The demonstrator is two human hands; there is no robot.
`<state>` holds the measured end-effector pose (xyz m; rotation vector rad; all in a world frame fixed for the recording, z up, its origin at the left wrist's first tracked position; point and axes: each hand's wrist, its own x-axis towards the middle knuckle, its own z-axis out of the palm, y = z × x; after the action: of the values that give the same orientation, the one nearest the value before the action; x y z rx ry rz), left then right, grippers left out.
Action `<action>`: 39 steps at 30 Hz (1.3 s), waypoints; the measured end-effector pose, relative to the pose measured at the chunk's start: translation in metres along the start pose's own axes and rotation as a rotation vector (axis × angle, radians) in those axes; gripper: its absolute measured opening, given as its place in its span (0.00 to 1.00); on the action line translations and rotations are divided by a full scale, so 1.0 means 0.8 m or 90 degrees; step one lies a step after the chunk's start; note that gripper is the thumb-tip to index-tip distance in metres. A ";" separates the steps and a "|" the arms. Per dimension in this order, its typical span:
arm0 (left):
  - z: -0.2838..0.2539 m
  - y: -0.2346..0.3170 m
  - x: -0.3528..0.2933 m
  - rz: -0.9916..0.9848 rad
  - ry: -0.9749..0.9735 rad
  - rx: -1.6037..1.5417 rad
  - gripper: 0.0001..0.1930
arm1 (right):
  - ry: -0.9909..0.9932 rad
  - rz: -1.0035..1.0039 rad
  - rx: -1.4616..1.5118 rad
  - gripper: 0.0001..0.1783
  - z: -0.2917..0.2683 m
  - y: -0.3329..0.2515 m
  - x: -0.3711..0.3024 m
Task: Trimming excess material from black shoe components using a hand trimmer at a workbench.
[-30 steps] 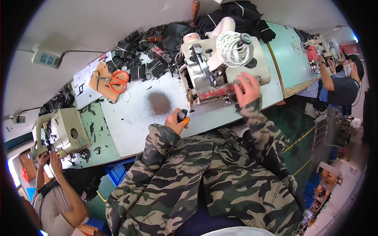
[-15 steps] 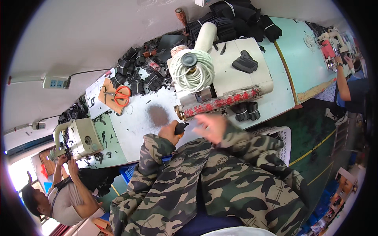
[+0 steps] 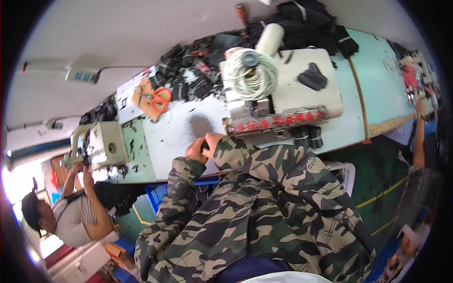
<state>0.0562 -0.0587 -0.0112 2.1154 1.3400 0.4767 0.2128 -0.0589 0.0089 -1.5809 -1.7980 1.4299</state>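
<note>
My left hand [image 3: 194, 151] is closed around a small black piece [image 3: 205, 146], mostly hidden by the fingers. Pressed up against it from the right, my right hand [image 3: 214, 140] has its fingers curled onto the same piece. Both hands meet over the front of the white table [image 3: 174, 134], just left of a cream industrial sewing machine [image 3: 288, 101] with a red-marked arm. A bundle of black pieces [image 3: 307, 137] lies under that arm, and one loose black stack [image 3: 312, 77] rests on the machine's top.
A coil of white cord [image 3: 250, 78] sits on the machine. Orange-handled scissors [image 3: 160, 100] lie on brown card [image 3: 145, 101] at the back left, beside heaped black bundles [image 3: 200, 87]. Another person [image 3: 78, 217] works at a second machine [image 3: 106, 146] on the left; a white basket [image 3: 348, 177] stands below right.
My right hand has moved left and down from in front of the machine to join my left hand at the black piece. The view has shifted, so the bench appears farther right.
</note>
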 end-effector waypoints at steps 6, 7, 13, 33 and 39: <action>0.005 -0.032 0.031 0.043 -0.012 0.101 0.21 | 0.108 0.057 0.013 0.23 0.035 0.036 0.040; 0.000 -0.031 0.035 0.026 -0.053 0.098 0.21 | 0.094 0.076 -0.009 0.23 0.034 0.036 0.042; -0.016 -0.039 0.052 0.042 -0.142 0.196 0.20 | 0.316 0.018 -0.094 0.25 0.051 0.036 0.054; -0.036 0.160 0.068 -0.055 -0.306 0.021 0.12 | 0.439 -0.064 -0.231 0.15 -0.175 0.051 -0.096; -0.039 0.168 0.074 -0.047 -0.295 0.093 0.13 | 0.417 -0.040 -0.022 0.21 -0.187 0.034 -0.116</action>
<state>0.1571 -0.0401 0.0988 2.1098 1.2002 -0.1449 0.3740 -0.0783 0.0820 -1.7241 -1.4576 0.7208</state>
